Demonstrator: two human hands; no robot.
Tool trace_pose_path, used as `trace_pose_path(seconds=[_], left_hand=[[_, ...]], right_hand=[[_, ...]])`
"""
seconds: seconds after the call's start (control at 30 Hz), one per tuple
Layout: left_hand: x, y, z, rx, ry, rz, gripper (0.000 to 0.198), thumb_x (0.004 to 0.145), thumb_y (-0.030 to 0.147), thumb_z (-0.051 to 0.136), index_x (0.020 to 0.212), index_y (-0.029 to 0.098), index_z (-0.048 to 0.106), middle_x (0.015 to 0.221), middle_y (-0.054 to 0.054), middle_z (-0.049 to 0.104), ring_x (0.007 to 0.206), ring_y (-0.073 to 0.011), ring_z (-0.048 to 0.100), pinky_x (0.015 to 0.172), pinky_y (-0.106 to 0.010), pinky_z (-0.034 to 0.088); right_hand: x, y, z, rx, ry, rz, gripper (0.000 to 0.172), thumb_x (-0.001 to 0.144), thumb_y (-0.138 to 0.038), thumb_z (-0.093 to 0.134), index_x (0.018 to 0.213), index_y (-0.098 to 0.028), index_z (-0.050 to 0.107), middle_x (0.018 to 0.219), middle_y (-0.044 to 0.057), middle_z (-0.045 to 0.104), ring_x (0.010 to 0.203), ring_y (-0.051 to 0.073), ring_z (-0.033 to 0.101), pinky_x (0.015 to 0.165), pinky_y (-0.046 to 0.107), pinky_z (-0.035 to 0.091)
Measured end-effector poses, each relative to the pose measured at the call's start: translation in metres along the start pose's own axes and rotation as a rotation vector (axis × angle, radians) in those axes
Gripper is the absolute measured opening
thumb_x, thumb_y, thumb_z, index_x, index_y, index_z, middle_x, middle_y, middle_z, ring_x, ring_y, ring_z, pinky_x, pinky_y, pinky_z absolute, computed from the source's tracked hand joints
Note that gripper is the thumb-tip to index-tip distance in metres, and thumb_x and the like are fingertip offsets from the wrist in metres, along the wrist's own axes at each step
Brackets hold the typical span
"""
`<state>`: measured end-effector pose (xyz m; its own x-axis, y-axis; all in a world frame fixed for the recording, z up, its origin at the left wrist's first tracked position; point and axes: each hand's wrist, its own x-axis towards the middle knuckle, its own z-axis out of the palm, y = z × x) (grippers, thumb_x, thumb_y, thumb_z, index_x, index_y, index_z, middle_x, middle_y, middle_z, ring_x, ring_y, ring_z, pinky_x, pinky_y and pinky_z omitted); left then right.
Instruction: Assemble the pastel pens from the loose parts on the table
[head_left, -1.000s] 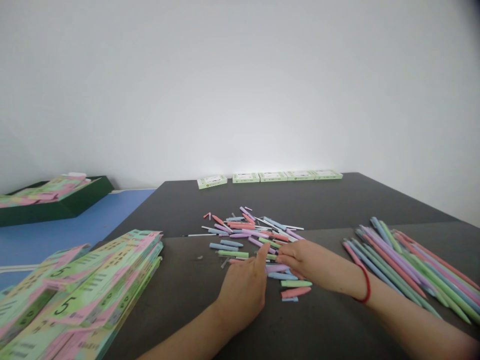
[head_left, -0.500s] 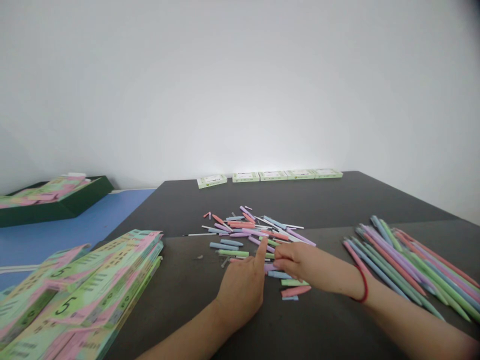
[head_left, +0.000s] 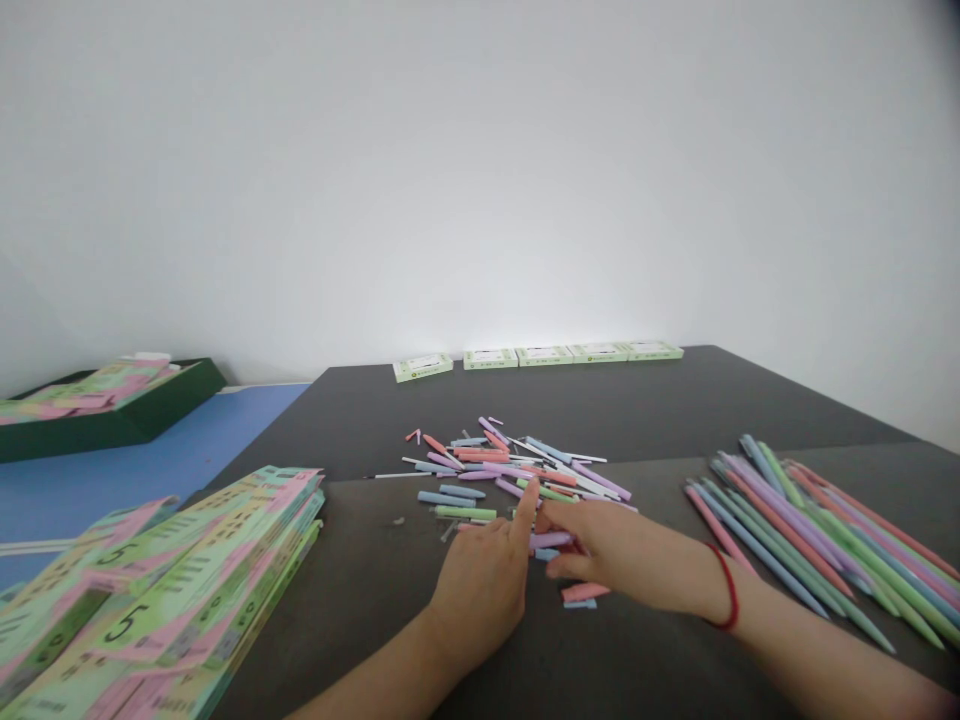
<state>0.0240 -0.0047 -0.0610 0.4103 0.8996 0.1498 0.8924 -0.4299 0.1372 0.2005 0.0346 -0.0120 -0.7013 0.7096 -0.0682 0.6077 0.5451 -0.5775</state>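
My left hand point(head_left: 484, 575) rests low over the near side of a pile of loose pen parts point(head_left: 517, 465). Its index finger points forward while the others curl under; whatever they hold is hidden. To the right, my right hand point(head_left: 611, 550) reaches in with thumb and fingers apart. A purple pen barrel point(head_left: 551, 540) and a short blue part point(head_left: 546, 554) show in the gap between thumb and fingers. Just below the right hand lie a coral pen part point(head_left: 583, 592) and a small blue clip-like piece point(head_left: 580, 604). Left of my left fingertips is a green barrel point(head_left: 465, 513).
Whole pastel pens point(head_left: 810, 540) lie in a bundle on the right. Stacked printed packets point(head_left: 187, 590) fill the near left. A green tray point(head_left: 172, 400) with more packets stands on the blue surface point(head_left: 225, 425). Several flat boxes point(head_left: 544, 355) line the table's back edge.
My right hand has gone from closed fingertips to thumb and fingers spread, and has shifted slightly down over the pen parts. My left hand has barely moved.
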Motion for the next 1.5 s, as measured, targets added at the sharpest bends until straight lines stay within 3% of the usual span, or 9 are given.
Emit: trace_pose_path(seconds=[0.2, 0.3, 0.4, 0.47, 0.63, 0.73, 1.07, 1.27, 1.5], left_hand=[[-0.001, 0.000, -0.001, -0.038, 0.028, 0.066, 0.082, 0.076, 0.001, 0.045, 0.149, 0.017, 0.010, 0.090, -0.009, 0.069, 0.082, -0.0266, 0.065, 0.069, -0.035, 0.046], [-0.001, -0.003, -0.001, -0.174, 0.256, 0.105, 0.073, 0.080, 0.007, 0.050, 0.146, 0.022, 0.023, 0.115, -0.013, 0.063, 0.108, -0.0300, 0.057, 0.090, -0.044, 0.042], [0.003, -0.007, 0.002, -0.578, 0.591, -0.038, 0.070, 0.080, 0.017, 0.059, 0.143, 0.023, 0.029, 0.144, -0.014, 0.038, 0.133, -0.0325, 0.032, 0.108, -0.051, 0.024], [0.009, -0.008, 0.002, -1.086, 0.690, -0.209, 0.060, 0.082, 0.024, 0.059, 0.138, 0.024, 0.036, 0.144, -0.011, 0.038, 0.133, -0.0294, 0.032, 0.108, -0.046, 0.027], [0.017, -0.005, -0.017, -2.174, 0.543, -0.333, 0.025, 0.087, 0.040, 0.053, 0.096, 0.018, 0.061, 0.084, -0.005, 0.064, 0.082, -0.0209, 0.062, 0.080, -0.036, 0.048], [0.014, -0.004, -0.036, -2.398, 0.407, -0.266, 0.044, 0.090, 0.047, 0.042, 0.061, 0.016, 0.052, 0.048, 0.004, 0.040, 0.044, -0.0106, 0.041, 0.056, -0.027, 0.044], [0.011, -0.016, -0.052, -2.486, 0.359, -0.300, 0.045, 0.085, 0.045, 0.040, 0.048, 0.019, 0.038, 0.046, 0.008, 0.016, 0.040, -0.0089, 0.017, 0.041, -0.022, 0.028], [0.011, -0.008, -0.052, -2.458, 0.307, -0.237, 0.043, 0.089, 0.039, 0.034, 0.054, 0.018, 0.045, 0.050, 0.004, 0.032, 0.046, -0.0112, 0.030, 0.053, -0.025, 0.039], [0.013, 0.000, -0.048, -2.375, 0.372, -0.250, 0.043, 0.095, 0.034, 0.030, 0.061, 0.016, 0.051, 0.060, -0.001, 0.045, 0.059, -0.0146, 0.044, 0.068, -0.030, 0.044]], right_hand=[[0.002, 0.006, 0.006, 0.360, -0.239, 0.144, 0.028, 0.090, -0.034, 0.045, 0.071, -0.017, 0.054, 0.050, -0.003, 0.051, 0.043, 0.011, 0.053, 0.044, 0.021, 0.040], [0.002, 0.016, -0.001, 0.531, -0.245, 0.119, 0.032, 0.092, -0.043, 0.041, 0.077, -0.018, 0.054, 0.048, -0.004, 0.052, 0.042, 0.012, 0.053, 0.043, 0.021, 0.042], [0.003, 0.022, -0.008, 0.597, -0.149, 0.047, 0.033, 0.093, -0.047, 0.039, 0.083, -0.018, 0.051, 0.055, -0.001, 0.062, 0.052, 0.015, 0.062, 0.053, 0.025, 0.049], [0.004, 0.020, -0.007, 0.649, -0.139, 0.011, 0.030, 0.093, -0.047, 0.040, 0.085, -0.019, 0.049, 0.064, 0.003, 0.068, 0.062, 0.017, 0.067, 0.062, 0.029, 0.051], [0.007, -0.003, 0.019, 0.667, -0.177, 0.030, 0.022, 0.092, -0.038, 0.042, 0.081, -0.019, 0.046, 0.077, 0.008, 0.073, 0.072, 0.019, 0.069, 0.060, 0.027, 0.050], [0.010, -0.014, 0.036, 0.688, -0.109, 0.030, 0.018, 0.090, -0.030, 0.042, 0.078, -0.019, 0.048, 0.074, 0.007, 0.072, 0.070, 0.018, 0.069, 0.060, 0.026, 0.049], [0.008, -0.018, 0.028, 0.713, -0.113, -0.039, 0.045, 0.095, -0.050, 0.035, 0.087, -0.015, 0.061, 0.087, 0.010, 0.071, 0.078, 0.018, 0.068, 0.066, 0.027, 0.047], [0.012, -0.013, 0.037, 0.860, -0.096, -0.037, 0.030, 0.087, -0.047, 0.051, 0.084, -0.017, 0.054, 0.071, 0.002, 0.067, 0.065, 0.015, 0.065, 0.064, 0.027, 0.048], [0.013, -0.014, 0.041, 0.901, -0.104, -0.017, 0.036, 0.086, -0.050, 0.048, 0.083, -0.016, 0.054, 0.055, -0.002, 0.056, 0.048, 0.011, 0.053, 0.052, 0.024, 0.044]])
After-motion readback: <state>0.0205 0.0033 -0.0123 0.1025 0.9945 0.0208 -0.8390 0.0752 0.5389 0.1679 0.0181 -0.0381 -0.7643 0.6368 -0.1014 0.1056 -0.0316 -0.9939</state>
